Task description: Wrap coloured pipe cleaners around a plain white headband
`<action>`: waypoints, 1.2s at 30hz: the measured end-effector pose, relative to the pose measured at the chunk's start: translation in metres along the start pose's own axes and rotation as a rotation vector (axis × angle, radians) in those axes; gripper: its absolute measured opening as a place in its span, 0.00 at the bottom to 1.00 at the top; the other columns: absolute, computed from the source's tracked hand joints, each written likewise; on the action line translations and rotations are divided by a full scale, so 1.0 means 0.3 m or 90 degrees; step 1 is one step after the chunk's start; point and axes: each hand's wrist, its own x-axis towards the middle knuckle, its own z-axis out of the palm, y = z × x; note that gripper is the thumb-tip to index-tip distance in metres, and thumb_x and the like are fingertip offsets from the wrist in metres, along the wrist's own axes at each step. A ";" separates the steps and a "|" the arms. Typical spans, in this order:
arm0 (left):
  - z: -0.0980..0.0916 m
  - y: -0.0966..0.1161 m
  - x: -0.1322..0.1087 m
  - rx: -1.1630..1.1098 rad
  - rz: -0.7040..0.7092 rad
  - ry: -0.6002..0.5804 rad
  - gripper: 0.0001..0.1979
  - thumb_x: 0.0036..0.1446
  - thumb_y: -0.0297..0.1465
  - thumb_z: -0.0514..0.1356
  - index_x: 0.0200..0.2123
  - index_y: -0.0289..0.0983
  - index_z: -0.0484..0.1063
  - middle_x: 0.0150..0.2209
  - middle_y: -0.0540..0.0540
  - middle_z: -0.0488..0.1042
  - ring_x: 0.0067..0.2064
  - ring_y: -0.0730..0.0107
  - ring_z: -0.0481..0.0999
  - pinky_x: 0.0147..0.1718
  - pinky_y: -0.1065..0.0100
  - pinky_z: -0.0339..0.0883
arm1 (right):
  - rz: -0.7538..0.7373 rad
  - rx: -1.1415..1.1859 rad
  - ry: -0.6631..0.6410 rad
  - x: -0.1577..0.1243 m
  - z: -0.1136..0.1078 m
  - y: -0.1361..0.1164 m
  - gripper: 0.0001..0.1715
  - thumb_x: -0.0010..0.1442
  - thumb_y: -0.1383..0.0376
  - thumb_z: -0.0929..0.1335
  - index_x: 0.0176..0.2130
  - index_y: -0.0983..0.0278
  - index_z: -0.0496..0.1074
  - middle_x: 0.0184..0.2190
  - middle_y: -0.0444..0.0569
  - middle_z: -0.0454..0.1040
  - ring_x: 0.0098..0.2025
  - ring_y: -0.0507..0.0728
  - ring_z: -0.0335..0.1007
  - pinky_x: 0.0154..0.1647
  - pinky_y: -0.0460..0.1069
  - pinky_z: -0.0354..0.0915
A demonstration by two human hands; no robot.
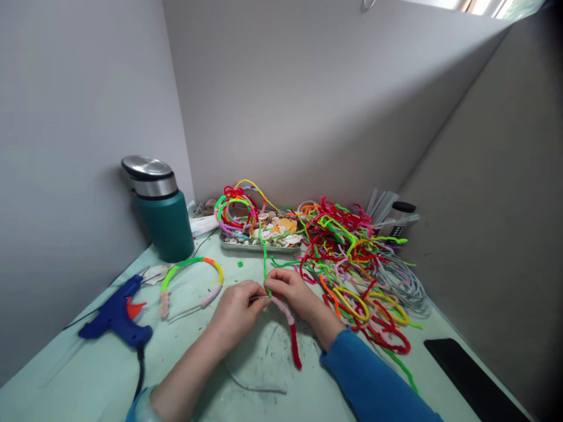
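My left hand is closed in a pinch on a thin grey wire, whose bare end curves round below onto the table. Past my fingertips, the same wire appears wrapped in fuzzy pink and then red pipe cleaner. My right hand pinches a green pipe cleaner where it meets the wire, beside the pink stretch. The green strand's free length stands up toward the back. To the left lies a partly wrapped hoop in green, orange, yellow and lilac, with bare wire at one end.
A blue glue gun and a teal bottle stand at the left. Behind my hands is a metal tray of shells, with wrapped hoops on it. Tangled pipe cleaners, coiled wire and a black flat object lie right.
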 end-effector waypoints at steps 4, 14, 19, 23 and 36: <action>-0.001 0.017 -0.010 0.032 0.045 -0.005 0.08 0.54 0.30 0.55 0.25 0.38 0.71 0.26 0.50 0.70 0.29 0.70 0.69 0.30 0.71 0.57 | -0.004 0.020 -0.020 -0.005 -0.001 -0.012 0.10 0.49 0.62 0.69 0.24 0.66 0.67 0.20 0.39 0.60 0.22 0.48 0.54 0.23 0.43 0.51; -0.008 0.023 -0.023 0.071 0.140 0.011 0.07 0.57 0.29 0.54 0.27 0.38 0.69 0.27 0.50 0.69 0.28 0.73 0.68 0.28 0.72 0.57 | 0.016 0.128 -0.037 -0.007 -0.015 0.004 0.09 0.48 0.65 0.69 0.24 0.66 0.65 0.19 0.39 0.61 0.22 0.47 0.55 0.23 0.43 0.52; -0.024 0.026 -0.027 0.100 0.217 0.029 0.08 0.58 0.27 0.53 0.28 0.37 0.68 0.26 0.50 0.67 0.28 0.74 0.67 0.27 0.73 0.56 | 0.083 0.181 -0.094 -0.006 -0.021 0.004 0.10 0.46 0.68 0.70 0.22 0.66 0.63 0.16 0.37 0.59 0.17 0.45 0.52 0.18 0.42 0.49; -0.034 0.034 -0.030 0.082 0.259 0.061 0.07 0.58 0.26 0.53 0.29 0.37 0.69 0.26 0.50 0.67 0.27 0.75 0.67 0.27 0.74 0.57 | 0.128 0.243 -0.140 -0.007 -0.029 0.015 0.10 0.46 0.68 0.70 0.24 0.66 0.64 0.16 0.37 0.61 0.16 0.46 0.55 0.18 0.42 0.52; -0.040 0.051 -0.031 0.021 0.247 0.101 0.07 0.57 0.28 0.54 0.35 0.38 0.73 0.27 0.49 0.72 0.29 0.73 0.70 0.28 0.74 0.60 | 0.142 0.301 -0.171 -0.013 -0.021 0.026 0.07 0.45 0.67 0.69 0.25 0.67 0.66 0.14 0.40 0.65 0.16 0.47 0.60 0.17 0.42 0.55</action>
